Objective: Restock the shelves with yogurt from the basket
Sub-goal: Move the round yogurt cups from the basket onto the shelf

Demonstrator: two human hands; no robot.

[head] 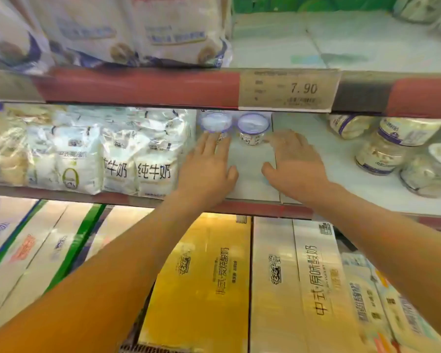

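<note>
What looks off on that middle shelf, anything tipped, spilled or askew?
The yogurt tubs at the right end of the middle shelf lie jumbled, several tilted or on their sides rather than in rows. The two cups at the back, beyond the left hand and right hand, stand upright. No spill or damage shows.

The left yogurt cup and the right yogurt cup stand upright side by side at the back of the middle shelf, on its pale liner. They are close together, though it is unclear whether they touch. Each is small and white, with a purple-rimmed lid and a printed label. The left hand hides the left yogurt cup's lower part.
</note>
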